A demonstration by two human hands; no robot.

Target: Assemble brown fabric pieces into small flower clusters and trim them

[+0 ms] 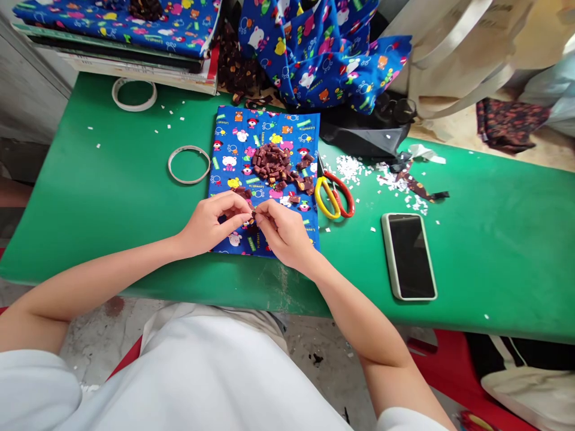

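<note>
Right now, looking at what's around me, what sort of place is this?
Probably a small sewing or fabric-craft workspace. Signs are the scissors, the small brown pieces heaped on blue printed cloth, and the white scraps strewn over the green table.

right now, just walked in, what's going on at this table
A person's left hand and right hand meet over a blue cartoon-print cloth, pinching a small dark piece at the fingertips. Brown patterned pieces lie heaped on the cloth beyond the hands. Scissors lie by its right edge, and a smartphone lies farther right.
</note>
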